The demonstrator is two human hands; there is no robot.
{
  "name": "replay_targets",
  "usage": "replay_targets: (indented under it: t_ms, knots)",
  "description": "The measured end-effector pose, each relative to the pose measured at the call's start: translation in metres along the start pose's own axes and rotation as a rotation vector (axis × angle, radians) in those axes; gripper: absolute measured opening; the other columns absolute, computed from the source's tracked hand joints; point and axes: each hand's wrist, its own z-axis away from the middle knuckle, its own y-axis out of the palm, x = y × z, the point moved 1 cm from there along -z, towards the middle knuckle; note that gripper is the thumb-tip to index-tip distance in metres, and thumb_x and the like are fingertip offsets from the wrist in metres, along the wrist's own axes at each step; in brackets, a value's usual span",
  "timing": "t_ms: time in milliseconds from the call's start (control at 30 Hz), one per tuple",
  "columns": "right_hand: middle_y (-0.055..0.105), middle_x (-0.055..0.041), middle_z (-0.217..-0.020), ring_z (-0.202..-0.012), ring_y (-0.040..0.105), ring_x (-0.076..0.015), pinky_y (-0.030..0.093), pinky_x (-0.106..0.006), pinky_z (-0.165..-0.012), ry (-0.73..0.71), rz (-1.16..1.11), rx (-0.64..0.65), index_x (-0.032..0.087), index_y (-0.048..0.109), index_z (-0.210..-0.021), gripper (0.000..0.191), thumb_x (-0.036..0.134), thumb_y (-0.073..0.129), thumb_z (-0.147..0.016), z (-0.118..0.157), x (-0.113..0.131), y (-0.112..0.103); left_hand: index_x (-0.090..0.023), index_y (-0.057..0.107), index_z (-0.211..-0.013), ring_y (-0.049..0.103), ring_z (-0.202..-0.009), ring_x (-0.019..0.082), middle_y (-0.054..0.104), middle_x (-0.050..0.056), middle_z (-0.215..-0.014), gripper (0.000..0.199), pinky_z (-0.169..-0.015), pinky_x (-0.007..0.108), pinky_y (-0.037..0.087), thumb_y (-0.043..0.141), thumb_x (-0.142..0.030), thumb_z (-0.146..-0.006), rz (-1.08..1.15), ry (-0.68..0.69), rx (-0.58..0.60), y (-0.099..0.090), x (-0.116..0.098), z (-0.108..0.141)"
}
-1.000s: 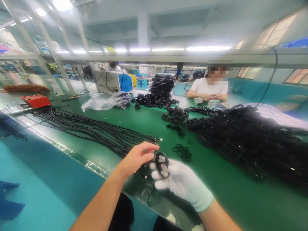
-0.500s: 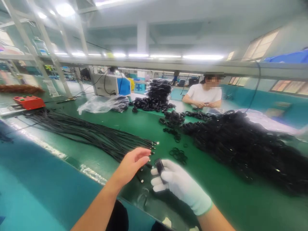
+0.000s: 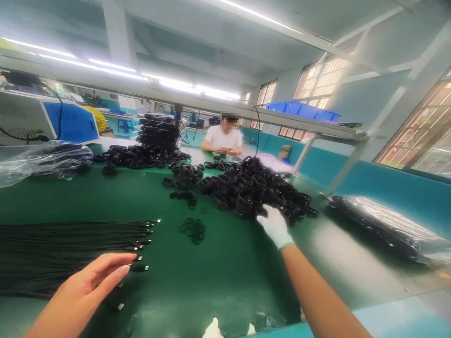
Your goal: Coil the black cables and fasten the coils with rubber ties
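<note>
My bare left hand [image 3: 95,281] is over the ends of a row of long black cables [image 3: 70,244] laid out at the left. Its thumb and forefinger are apart, close to the metal connectors, and I see nothing held. At the near edge of a large pile of coiled black cables [image 3: 243,180], my right hand [image 3: 275,225] in a white glove reaches in. Its fingertips touch the coils and are partly hidden among them. A few thin black rings [image 3: 193,230] lie on the green tabletop [image 3: 218,267] between my hands.
Bagged coils [image 3: 158,134] are stacked at the back, near a blue and grey machine [image 3: 70,122]. A person in a white shirt [image 3: 223,138] sits across the table. Plastic-wrapped black goods [image 3: 377,225] lie at the right. A metal shelf rail [image 3: 197,101] crosses overhead.
The view has swung right. My right hand has moved away from my left hand to the coil pile; the black bundle it held is no longer visible. My left hand remains near the cable ends.
</note>
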Motion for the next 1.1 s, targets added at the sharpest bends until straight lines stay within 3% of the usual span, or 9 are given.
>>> replay_targets:
  t_ms: [100, 200, 333, 433, 567, 700, 867, 967, 1100]
  knots:
    - [0.056, -0.0091, -0.116, -0.106, 0.055, -0.0233, 0.043, -0.047, -0.092, 0.012, 0.013, 0.028, 0.014, 0.056, -0.113, 0.032, 0.029, 0.059, -0.084, -0.014, -0.016, -0.007, -0.037, 0.066, -0.098, 0.061, -0.101, 0.027, 0.068, -0.006, -0.109, 0.037, -0.087, 0.040, 0.050, 0.052, -0.060, -0.074, -0.001, 0.021, -0.031, 0.006, 0.002, 0.005]
    - [0.060, -0.0097, -0.111, -0.100, 0.059, -0.0216, 0.047, -0.043, -0.088, 0.035, 0.006, -0.029, 0.013, 0.057, -0.110, 0.030, 0.032, 0.055, -0.087, -0.017, -0.020, -0.031, -0.037, 0.066, -0.099, 0.061, -0.101, 0.028, 0.067, -0.006, -0.110, 0.035, -0.085, 0.041, 0.051, 0.052, -0.058, -0.075, 0.004, -0.040, -0.038, 0.004, 0.019, 0.006]
    - [0.059, -0.0173, -0.117, -0.114, 0.053, -0.0272, 0.037, -0.044, -0.100, 0.007, -0.026, -0.193, 0.008, 0.054, -0.118, 0.041, 0.031, 0.049, -0.084, -0.003, 0.020, -0.053, -0.034, 0.067, -0.094, 0.061, -0.098, 0.027, 0.069, -0.004, -0.103, 0.027, -0.088, 0.040, 0.047, 0.053, -0.051, -0.078, 0.029, -0.024, -0.042, 0.008, 0.010, 0.019]
    - [0.060, -0.0134, -0.119, -0.115, 0.053, -0.0270, 0.038, -0.042, -0.100, -0.104, -0.145, -0.097, 0.014, 0.055, -0.120, 0.046, 0.037, 0.053, -0.081, 0.023, 0.081, -0.027, -0.027, 0.068, -0.089, 0.062, -0.090, 0.021, 0.068, 0.000, -0.094, 0.017, -0.083, 0.030, 0.047, 0.057, -0.035, -0.079, 0.083, 0.126, 0.067, 0.029, -0.032, 0.046]
    - [0.065, -0.0108, -0.112, -0.102, 0.062, -0.0288, 0.048, -0.041, -0.086, -0.249, -0.332, 0.284, 0.021, 0.056, -0.120, 0.052, 0.044, 0.059, -0.073, 0.077, 0.156, 0.048, -0.024, 0.069, -0.089, 0.061, -0.076, 0.014, 0.065, 0.001, -0.089, 0.015, -0.071, 0.022, 0.046, 0.063, -0.021, -0.075, 0.091, 0.224, 0.129, 0.051, -0.056, 0.060]
    - [0.068, -0.0092, -0.105, -0.095, 0.065, -0.0267, 0.051, -0.039, -0.081, -0.358, -0.360, 0.562, 0.021, 0.055, -0.119, 0.054, 0.048, 0.054, -0.073, 0.137, 0.191, 0.114, -0.023, 0.066, -0.087, 0.060, -0.079, 0.013, 0.066, -0.001, -0.087, 0.010, -0.071, 0.019, 0.045, 0.061, -0.022, -0.079, -0.169, 0.154, -0.120, 0.008, -0.021, 0.062]
    - [0.067, -0.0091, -0.104, -0.093, 0.064, -0.0250, 0.051, -0.039, -0.083, -0.410, -0.279, 0.623, 0.019, 0.056, -0.115, 0.052, 0.049, 0.046, -0.074, 0.170, 0.187, 0.144, -0.020, 0.062, -0.091, 0.059, -0.086, 0.016, 0.063, 0.003, -0.092, 0.015, -0.078, 0.028, 0.045, 0.047, -0.021, -0.088, -0.566, -0.090, -0.361, -0.081, 0.043, 0.045]
    - [0.066, -0.0084, -0.107, -0.099, 0.062, -0.0262, 0.049, -0.040, -0.085, -0.412, -0.245, 0.638, 0.021, 0.055, -0.116, 0.053, 0.052, 0.044, -0.075, 0.171, 0.180, 0.147, -0.019, 0.062, -0.095, 0.058, -0.094, 0.020, 0.061, 0.007, -0.098, 0.018, -0.082, 0.035, 0.046, 0.044, -0.021, -0.091, -0.689, -0.124, -0.305, -0.111, 0.069, 0.015]
    - [0.064, -0.0070, -0.113, -0.104, 0.061, -0.0265, 0.048, -0.040, -0.088, -0.400, -0.231, 0.712, 0.024, 0.053, -0.118, 0.053, 0.054, 0.044, -0.075, 0.168, 0.175, 0.150, -0.016, 0.056, -0.112, 0.058, -0.097, 0.019, 0.057, 0.009, -0.114, 0.026, -0.083, 0.039, 0.050, 0.052, -0.030, -0.090, -0.814, -0.091, -0.117, -0.126, 0.082, -0.020]
